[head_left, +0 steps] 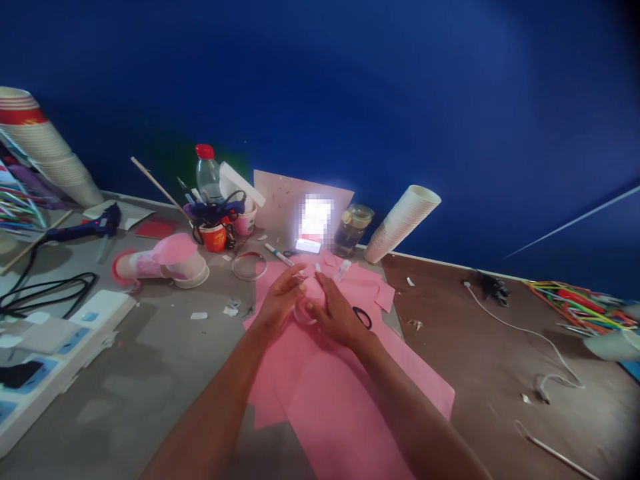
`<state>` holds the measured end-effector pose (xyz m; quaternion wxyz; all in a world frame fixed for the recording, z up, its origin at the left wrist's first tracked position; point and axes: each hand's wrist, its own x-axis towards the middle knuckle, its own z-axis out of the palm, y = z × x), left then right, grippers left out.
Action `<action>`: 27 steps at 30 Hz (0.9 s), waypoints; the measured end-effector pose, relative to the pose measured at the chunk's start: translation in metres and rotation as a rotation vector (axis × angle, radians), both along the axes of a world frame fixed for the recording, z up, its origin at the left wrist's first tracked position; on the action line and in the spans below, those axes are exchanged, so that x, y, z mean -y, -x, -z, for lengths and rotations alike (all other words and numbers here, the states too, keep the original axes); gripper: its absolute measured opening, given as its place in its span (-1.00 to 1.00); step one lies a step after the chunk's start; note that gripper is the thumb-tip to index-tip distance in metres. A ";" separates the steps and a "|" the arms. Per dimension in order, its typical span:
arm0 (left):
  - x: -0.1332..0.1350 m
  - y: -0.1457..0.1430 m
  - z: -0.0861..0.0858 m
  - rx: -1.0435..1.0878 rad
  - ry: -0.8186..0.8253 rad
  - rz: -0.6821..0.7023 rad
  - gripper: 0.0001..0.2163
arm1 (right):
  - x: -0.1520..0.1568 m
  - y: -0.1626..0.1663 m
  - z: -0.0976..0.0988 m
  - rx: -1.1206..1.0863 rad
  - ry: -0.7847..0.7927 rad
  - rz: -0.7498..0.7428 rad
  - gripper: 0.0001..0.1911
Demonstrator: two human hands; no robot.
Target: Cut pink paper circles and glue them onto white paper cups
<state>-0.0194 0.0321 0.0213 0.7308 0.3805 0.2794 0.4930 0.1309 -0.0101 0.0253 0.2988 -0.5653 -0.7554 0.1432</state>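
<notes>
Both my hands meet over sheets of pink paper (345, 393) on the table. My left hand (281, 298) and my right hand (336, 312) are wrapped round a small pink-covered cup (309, 300) between them, fingers curled on its sides. Black scissors (364, 317) peek out just right of my right hand. A white marker pen (278, 254) lies just beyond my left hand.
A pink-wrapped cup figure (167, 261) lies at left near a tape ring (249, 265). A water bottle (207, 175), a cup of tools (215, 230), a glass jar (351, 229) and a stack of white cups (400, 223) stand behind. A glue gun (90, 227), a white cable (525, 333) and coloured straws (583, 308) lie at the sides.
</notes>
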 end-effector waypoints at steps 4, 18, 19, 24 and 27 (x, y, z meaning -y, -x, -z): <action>0.000 0.000 0.000 -0.009 0.005 0.002 -0.60 | -0.001 -0.002 0.001 0.016 -0.006 -0.009 -0.33; 0.000 0.000 -0.002 -0.109 -0.066 -0.005 -0.60 | -0.002 -0.003 0.002 0.031 -0.004 -0.030 -0.35; 0.000 0.000 -0.002 -0.117 -0.081 -0.009 -0.62 | -0.002 -0.004 0.002 0.032 -0.013 -0.036 -0.35; 0.001 0.001 -0.001 -0.227 -0.197 0.004 -0.58 | -0.003 -0.004 0.003 0.034 -0.028 -0.020 -0.35; 0.001 0.000 0.002 -0.248 -0.201 0.018 -0.50 | -0.003 -0.003 0.004 0.022 -0.032 -0.023 -0.35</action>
